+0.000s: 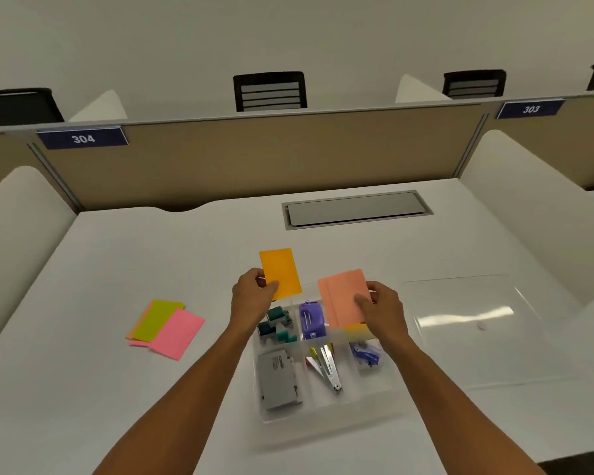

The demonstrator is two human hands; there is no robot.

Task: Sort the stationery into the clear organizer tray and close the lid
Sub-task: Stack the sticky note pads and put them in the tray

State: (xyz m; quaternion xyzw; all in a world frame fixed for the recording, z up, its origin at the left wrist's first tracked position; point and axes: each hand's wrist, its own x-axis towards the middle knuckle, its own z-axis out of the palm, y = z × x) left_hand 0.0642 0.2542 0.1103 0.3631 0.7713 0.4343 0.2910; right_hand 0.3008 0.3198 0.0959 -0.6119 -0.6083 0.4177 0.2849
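Over the far edge of the clear organizer tray [326, 411], the left hand [251, 296] pinches an orange sheet [280, 273] and the right hand [381, 310] a salmon sheet [343, 296] — both closed on paper; the lid [467, 323] lies open toward the desk's right edge — loose sheets [165, 325] toward its left.

I read two numbers: "304" on the blue tag [83, 137] at the partition's left, "303" on the blue tag [531, 109] at right. Grey box [278, 378] in the tray has print, too blurred to read.
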